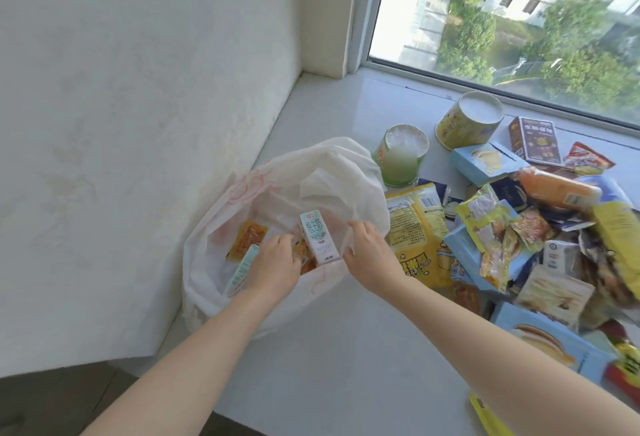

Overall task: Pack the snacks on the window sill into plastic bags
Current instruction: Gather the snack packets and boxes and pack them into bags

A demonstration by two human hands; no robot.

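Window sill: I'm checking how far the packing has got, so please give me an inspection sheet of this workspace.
Surface: pale window sill, bare in front of the person.
Job's things: white plastic bag open in the corner, holding an upright milk carton, a second carton and an orange sachet; snack pile unpacked to its right, green cup and yellow cup tilted behind it.
Clutter: nothing seen.
Hands: left hand inside the bag among the cartons, grip unclear; right hand pinches the bag's rim.
Cables: nothing seen.
Surroundings: white wall on the left, window behind the sill.
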